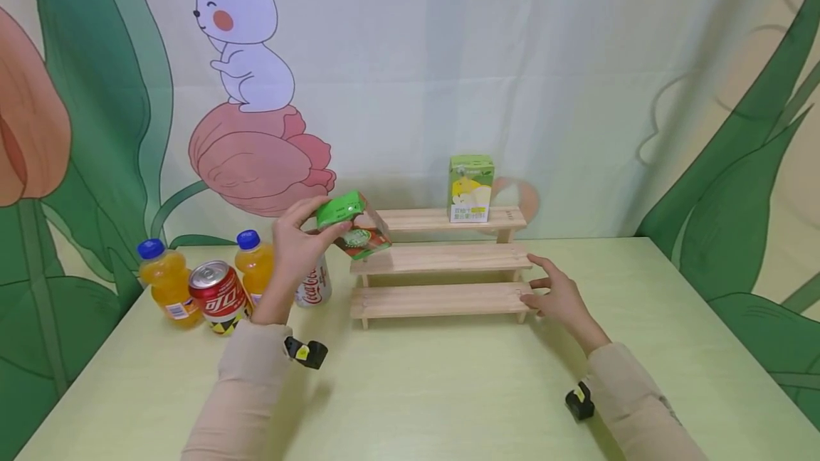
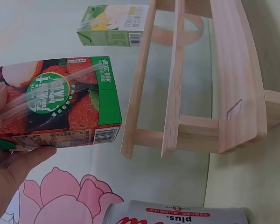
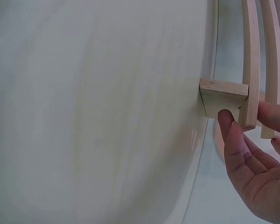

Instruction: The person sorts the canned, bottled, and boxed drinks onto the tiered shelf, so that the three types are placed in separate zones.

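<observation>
My left hand [image 1: 297, 251] grips a green and red juice box [image 1: 354, 225] with fruit pictures, tilted over the left end of a three-tier wooden shelf [image 1: 442, 257]. In the left wrist view, thumb and fingers hold one end of this box [image 2: 60, 100], and a wrapped straw runs across its face. At the shelf's right end is my right hand [image 1: 559, 299]. The right wrist view shows its fingers [image 3: 233, 140] around the end of the lowest board [image 3: 251, 70]. A green and yellow juice box [image 1: 470, 189] stands upright on the top tier, toward the right.
Left of the shelf stand two orange drink bottles [image 1: 168, 287] with blue caps, a red soda can [image 1: 220, 296] and a silver Coca-Cola can [image 1: 314, 287], partly behind my left hand. A printed curtain [image 1: 397, 91] hangs behind the pale green table [image 1: 435, 390].
</observation>
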The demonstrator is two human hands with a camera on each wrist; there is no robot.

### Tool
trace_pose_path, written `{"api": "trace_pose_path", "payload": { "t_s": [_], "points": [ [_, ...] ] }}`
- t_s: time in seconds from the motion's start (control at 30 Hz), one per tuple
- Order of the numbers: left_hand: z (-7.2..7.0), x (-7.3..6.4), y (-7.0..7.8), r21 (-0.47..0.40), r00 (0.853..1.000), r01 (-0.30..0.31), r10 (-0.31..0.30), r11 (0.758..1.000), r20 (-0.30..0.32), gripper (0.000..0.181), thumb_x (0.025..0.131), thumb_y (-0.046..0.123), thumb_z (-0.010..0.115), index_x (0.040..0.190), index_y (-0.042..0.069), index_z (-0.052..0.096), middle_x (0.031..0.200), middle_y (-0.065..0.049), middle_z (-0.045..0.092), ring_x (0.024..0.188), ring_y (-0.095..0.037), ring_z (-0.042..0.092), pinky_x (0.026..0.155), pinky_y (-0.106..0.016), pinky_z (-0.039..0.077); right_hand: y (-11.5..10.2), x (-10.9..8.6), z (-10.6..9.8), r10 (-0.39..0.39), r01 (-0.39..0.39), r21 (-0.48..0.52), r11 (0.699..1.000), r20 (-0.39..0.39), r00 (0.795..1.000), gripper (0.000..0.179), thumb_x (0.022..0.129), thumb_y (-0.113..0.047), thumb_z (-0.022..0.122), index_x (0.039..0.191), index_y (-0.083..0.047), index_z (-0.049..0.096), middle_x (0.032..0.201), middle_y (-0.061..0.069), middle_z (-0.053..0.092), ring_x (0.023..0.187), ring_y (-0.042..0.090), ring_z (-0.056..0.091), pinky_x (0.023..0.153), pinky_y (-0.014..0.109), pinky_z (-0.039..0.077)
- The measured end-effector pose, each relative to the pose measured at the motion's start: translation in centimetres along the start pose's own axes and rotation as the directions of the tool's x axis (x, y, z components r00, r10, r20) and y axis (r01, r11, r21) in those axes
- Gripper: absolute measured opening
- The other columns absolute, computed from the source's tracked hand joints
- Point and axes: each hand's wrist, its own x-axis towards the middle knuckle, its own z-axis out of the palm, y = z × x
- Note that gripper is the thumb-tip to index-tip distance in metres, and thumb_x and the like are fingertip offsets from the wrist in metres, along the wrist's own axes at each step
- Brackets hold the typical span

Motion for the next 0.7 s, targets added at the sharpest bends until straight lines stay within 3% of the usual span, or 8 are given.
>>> {"api": "trace_pose_path", "payload": {
  "t_s": [0.23,0.5,0.7],
  "points": [
    [1.1,0.4,-0.3,0.011,0.999,-0.044,0.044,0.999,0.015,0.040,0.072,0.006,0.076,0.109,-0.002,0.064,0.108,-0.015,0.058,0.094,-0.020,0.052,0.071,-0.031,0.053,0.1,0.1,-0.2,0.007,-0.007,0.002,1.000,-0.005,1.000,0.073,0.079,0.003,0.065,0.141,-0.004,0.027,0.108,0.037,0.053,0.065,0.024,0.064,0.053,0.037,0.053],
    [2.0,0.8,0.0,0.001,0.998,-0.054,0.054,0.999,0.017,0.039,0.071,0.006,0.077,0.107,-0.002,0.065,0.104,-0.013,0.060,0.089,-0.019,0.054,0.067,-0.025,0.053,0.2,0.1,-0.2,0.004,-0.004,0.012,1.000,-0.007,1.000,0.072,0.079,0.003,0.065,0.140,-0.004,0.028,0.108,0.037,0.053,0.065,0.025,0.064,0.052,0.037,0.053],
    [2.8,1.0,0.2,-0.002,0.995,-0.096,0.096,0.995,0.017,0.039,0.069,0.004,0.078,0.106,-0.004,0.065,0.102,-0.015,0.061,0.088,-0.021,0.054,0.066,-0.030,0.054,0.1,0.1,0.0,0.002,-0.002,0.012,1.000,-0.002,1.000,0.072,0.079,0.003,0.066,0.140,-0.004,0.028,0.108,0.037,0.052,0.064,0.025,0.064,0.051,0.035,0.053]
  ]
}}
